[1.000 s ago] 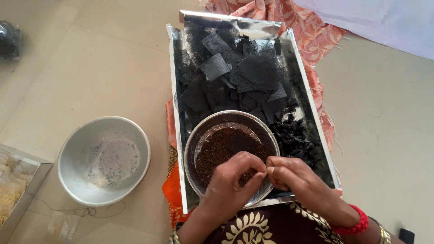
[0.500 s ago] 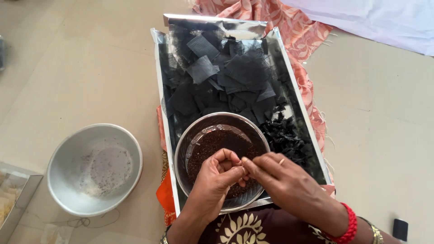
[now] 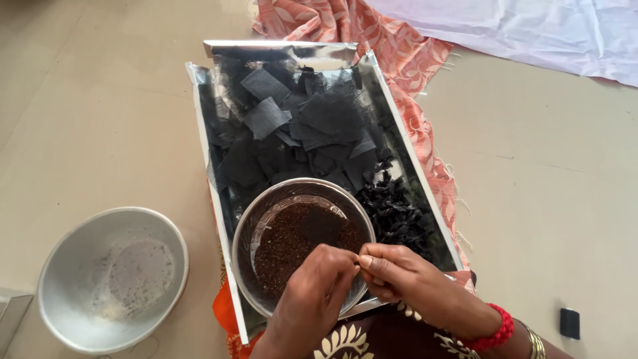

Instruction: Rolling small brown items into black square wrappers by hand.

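Both hands over a steel bowl (image 3: 266,206) of brown grains inside a foil-lined tray (image 3: 203,119), left hand (image 3: 319,292) and right hand (image 3: 392,272) fingertips pressed together pinching something too small to tell, black cloth squares (image 3: 312,126) behind, emptier bowl (image 3: 113,279) on floor left

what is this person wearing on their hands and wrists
Both hands are bare, with no gloves or sleeves. The right hand has a red beaded bracelet at the wrist and a gold bangle further up. The left hand shows nothing worn.
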